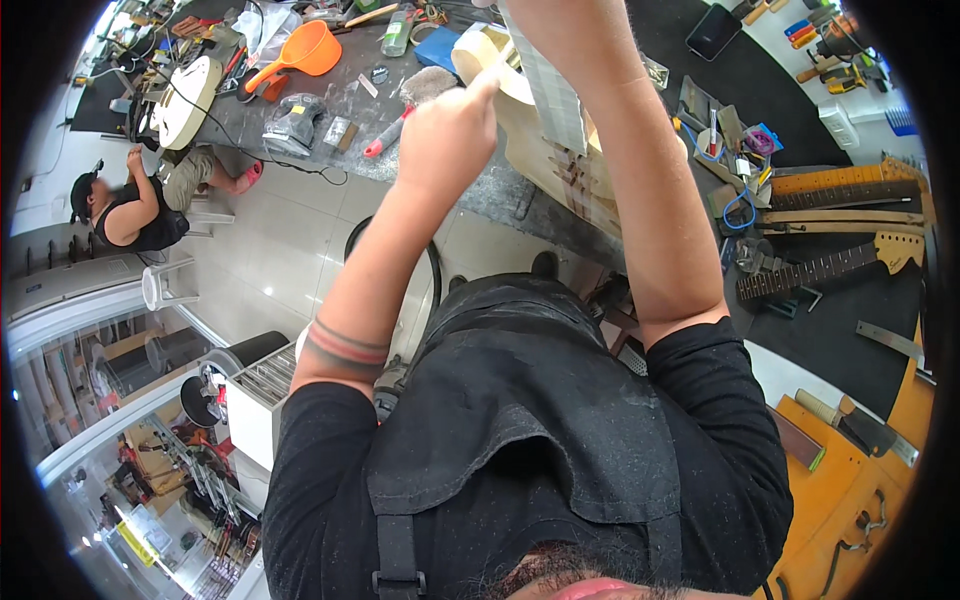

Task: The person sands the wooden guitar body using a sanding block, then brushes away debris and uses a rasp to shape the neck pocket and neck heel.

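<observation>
My left hand [445, 135] is closed at a pale curved cut-out [470, 45] in a light wooden workpiece [525, 150], with something narrow and pale at its fingertips that I cannot make out clearly. My right hand [570, 35] reaches over the workpiece at the top edge, its fingers mostly out of sight. A translucent strip [555, 110] lies along that forearm, over the wood. Beside my left hand a tool with a red handle [382, 138] and a fuzzy grey head [428, 84] rests on the dark bench [240, 130].
An orange pot [305, 48], cream guitar body [185, 105], cables and small tools crowd the bench's left. Guitar necks [820, 270] and tools lie at right. A person in black [130, 215] sits at far left near a white stool [160, 285].
</observation>
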Tool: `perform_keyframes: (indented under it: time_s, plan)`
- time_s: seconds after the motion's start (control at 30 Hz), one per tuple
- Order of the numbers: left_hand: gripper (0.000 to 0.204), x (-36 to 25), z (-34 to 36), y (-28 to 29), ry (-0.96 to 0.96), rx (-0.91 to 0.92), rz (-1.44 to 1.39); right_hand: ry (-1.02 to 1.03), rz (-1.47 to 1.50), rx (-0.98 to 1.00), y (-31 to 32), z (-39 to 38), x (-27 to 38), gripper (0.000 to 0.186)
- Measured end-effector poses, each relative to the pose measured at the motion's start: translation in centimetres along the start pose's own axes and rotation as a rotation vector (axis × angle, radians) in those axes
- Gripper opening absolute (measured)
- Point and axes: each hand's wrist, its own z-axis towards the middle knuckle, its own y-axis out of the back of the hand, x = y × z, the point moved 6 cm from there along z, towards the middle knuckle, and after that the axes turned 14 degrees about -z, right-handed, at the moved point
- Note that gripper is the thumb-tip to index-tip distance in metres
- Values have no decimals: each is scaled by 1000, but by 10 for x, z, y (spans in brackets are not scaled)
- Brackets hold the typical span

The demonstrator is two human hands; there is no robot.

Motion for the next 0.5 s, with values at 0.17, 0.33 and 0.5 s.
perform_keyframes:
  time_s: [0.17,0.33,0.5]
  plan:
    - [21,-17,-58,-11,33,110,-75,-47,-29,-42,26,1,-9,45]
    - [30,1,0,0,-115,-46,70,-82,56,18,11,4,-6,43]
    - [23,-17,-31,-9,-9,61,-14,-132,-6,-8,28,-2,1,42]
